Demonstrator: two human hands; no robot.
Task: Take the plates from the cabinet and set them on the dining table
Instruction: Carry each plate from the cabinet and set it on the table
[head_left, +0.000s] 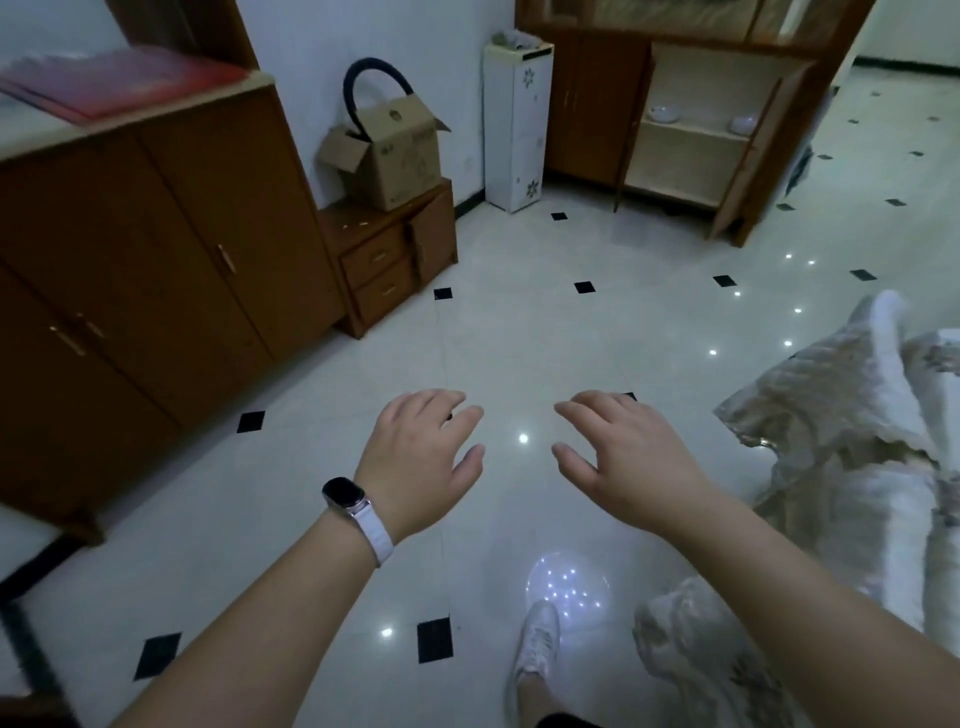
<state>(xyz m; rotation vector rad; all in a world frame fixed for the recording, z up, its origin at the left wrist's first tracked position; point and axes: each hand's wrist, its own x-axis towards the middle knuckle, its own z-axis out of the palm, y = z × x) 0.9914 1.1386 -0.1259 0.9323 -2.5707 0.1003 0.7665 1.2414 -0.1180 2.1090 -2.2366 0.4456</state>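
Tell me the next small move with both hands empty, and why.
Probably step across the glossy white tiled floor toward the open brown wooden cabinet: the left hand and right hand are open and hold nothing, and the small white dishes on its shelf sit well beyond reach.

Both hands are out front holding nothing: left hand (421, 457) at 7 o'clock, right hand (628, 457) at 5, fingers loosely spread above the glossy white tiled floor (519, 338). Up at 1 o'clock the brown wooden cabinet (685, 161) stands open, with small white dishes (665, 113) on its pale shelf.
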